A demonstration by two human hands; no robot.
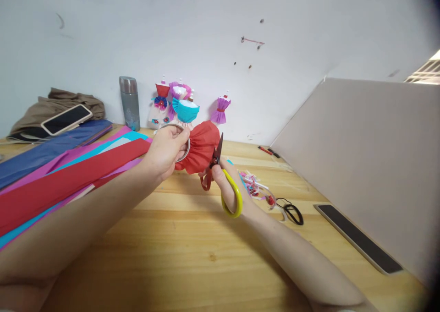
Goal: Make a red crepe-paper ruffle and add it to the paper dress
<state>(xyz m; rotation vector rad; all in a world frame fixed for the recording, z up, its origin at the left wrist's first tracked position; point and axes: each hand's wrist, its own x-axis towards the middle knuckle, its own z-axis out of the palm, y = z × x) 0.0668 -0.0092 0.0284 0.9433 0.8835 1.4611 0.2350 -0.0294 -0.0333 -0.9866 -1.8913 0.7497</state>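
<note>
My left hand [168, 149] is closed on a gathered piece of red crepe paper [204, 142], which fans out to the right in pleats. A pale ring [187, 152], perhaps a tape roll, is also in that hand, around the fingers. In my right hand [228, 183] is a pair of scissors [216, 158] with a yellow and a red handle, the thumb through the yellow loop. The dark blades point up at the right edge of the red paper, slightly apart. Part of the right fingers is hidden behind the paper and scissors.
Red, blue and purple paper strips [79, 179] lie at left beside a phone [67, 119] on brown cloth [58, 101]. Small dress forms [187, 110] and a flask [129, 103] stand by the wall. At right are scraps [254, 186], a black cord [294, 213] and a dark slab [359, 238].
</note>
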